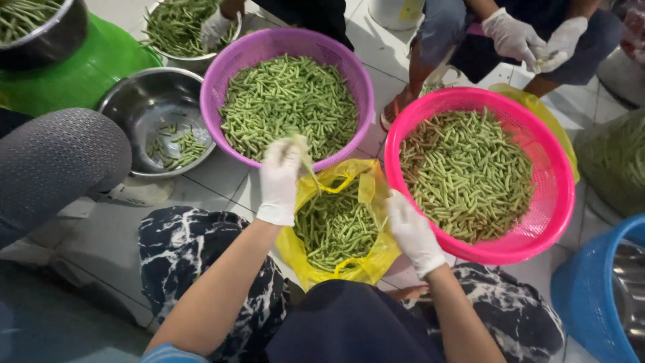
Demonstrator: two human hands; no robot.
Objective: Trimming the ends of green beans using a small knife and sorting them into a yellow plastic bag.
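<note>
A: Quick check, what've we got in hand?

B: Our left hand [280, 180], gloved, fingers curled narrow round a small bunch of green beans [300, 149], lifted just above the yellow bag [366, 265]. A bit of the bag's edge trails under the fingertips, looks like. Blurry tho, can't tell how many beans we're pinching.

A: And the right hand [411, 232]?

B: Fingers closed on the bag's right rim, holding it open. Cut beans [336, 228] sit w/in the bag, between both sets of fingers.

A: So how do we do this bit well?

B: IMO we keep the right-hand grip on the rim firm so the mouth stays wide, and keep the left fingertips right over the opening, not off past the edge. The purple basket [225, 81] is just beyond the left fingertips, the pink basket [537, 222] just outside the right knuckles; both full, so we pick one and don't mix.

A: Risks?

B: Thin bag probably sags if we ease off. Gloves likely slippery, so we squeeze w/ pads, not tips.

A: Others near?

B: Gloved hands [531, 42] of another person work beyond the pink basket, well apart from ours.
</note>
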